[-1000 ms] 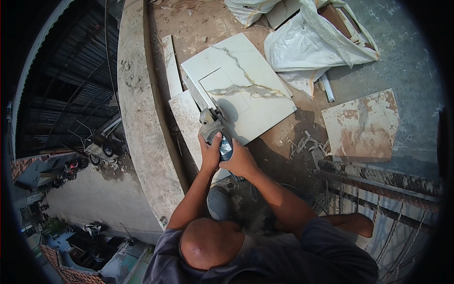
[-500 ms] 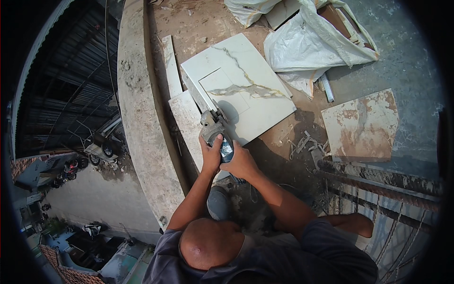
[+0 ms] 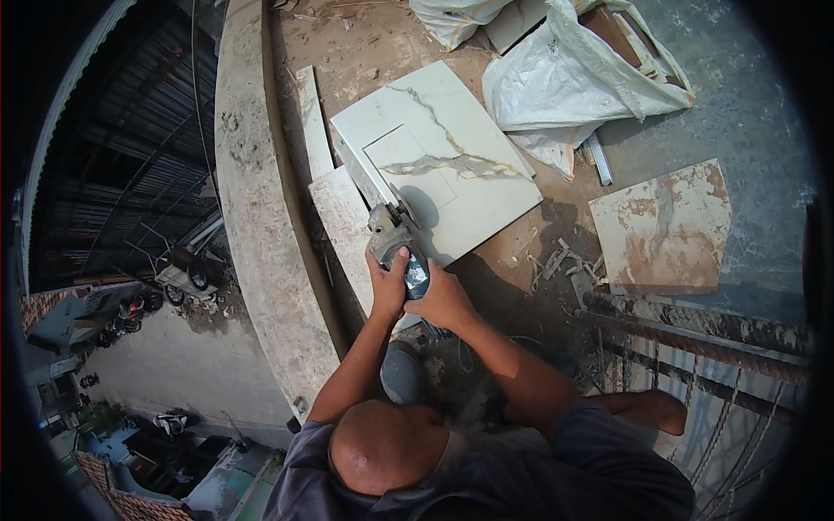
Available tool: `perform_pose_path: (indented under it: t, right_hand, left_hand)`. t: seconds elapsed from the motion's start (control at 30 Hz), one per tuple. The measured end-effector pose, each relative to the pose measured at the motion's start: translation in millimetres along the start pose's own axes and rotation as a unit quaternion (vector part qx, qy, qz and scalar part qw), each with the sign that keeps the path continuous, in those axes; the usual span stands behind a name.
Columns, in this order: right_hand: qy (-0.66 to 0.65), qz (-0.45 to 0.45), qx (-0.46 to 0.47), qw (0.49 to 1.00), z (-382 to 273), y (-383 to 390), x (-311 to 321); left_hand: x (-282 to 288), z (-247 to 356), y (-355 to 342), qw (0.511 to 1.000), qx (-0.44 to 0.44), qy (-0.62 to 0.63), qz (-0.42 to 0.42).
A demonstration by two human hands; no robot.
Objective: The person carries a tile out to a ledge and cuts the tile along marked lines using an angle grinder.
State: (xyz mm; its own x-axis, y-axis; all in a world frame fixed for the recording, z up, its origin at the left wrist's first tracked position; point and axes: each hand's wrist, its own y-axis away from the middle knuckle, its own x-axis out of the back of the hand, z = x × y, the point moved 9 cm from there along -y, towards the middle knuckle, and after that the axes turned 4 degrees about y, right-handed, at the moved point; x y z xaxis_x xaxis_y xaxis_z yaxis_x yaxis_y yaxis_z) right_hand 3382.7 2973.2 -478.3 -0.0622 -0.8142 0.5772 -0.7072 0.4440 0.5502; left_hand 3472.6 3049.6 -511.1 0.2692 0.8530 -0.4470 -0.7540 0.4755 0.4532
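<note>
Both my hands are closed round an angle grinder, its head pointing away from me. My left hand grips its left side near the metal gear head, thumb on top. On the other side, my right hand wraps the body farther back. The disc stands on edge at the near left edge of a white marble-patterned tile. A rectangle is drawn on this tile, and grey-gold veins cross it. Under its left side lies another dusty pale tile. Whether the disc touches the tile, I cannot tell.
A concrete parapet curves along the left, with an alley far below it. White sacks of tile pieces stand at the far right. A stained tile lies right, above rusty bars. Offcuts litter the ground.
My hands and the grinder hold almost the same place; slightly more of the disc shows beside the tile's edge. The surroundings have shifted only slightly in view.
</note>
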Motion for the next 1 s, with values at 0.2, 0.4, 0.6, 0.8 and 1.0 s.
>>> perform_pose_path:
  t: [0.2,0.4,0.6,0.8,1.0]
  right_hand:
    - [-0.017,-0.012,0.002,1.0,-7.1,5.5,5.5]
    - [-0.023,0.009,0.014,1.0,-5.4,6.2,6.1]
    - [-0.033,-0.006,0.005,0.999,-5.6,8.3,5.4]
    - [-0.029,0.012,0.009,0.999,-11.2,12.3,13.1]
    - [-0.03,0.013,0.009,0.999,-9.9,12.9,12.1]
  left_hand:
    - [0.1,0.6,2.9,1.0,0.004,-0.005,0.004]
    - [0.2,-1.8,3.5,1.0,-0.001,-0.01,-0.005]
    - [2.4,-2.9,3.4,1.0,-0.009,-0.02,-0.002]
    - [2.0,-3.3,5.3,1.0,0.004,-0.021,0.001]
    - [2.0,-4.3,4.8,1.0,0.004,-0.019,-0.001]
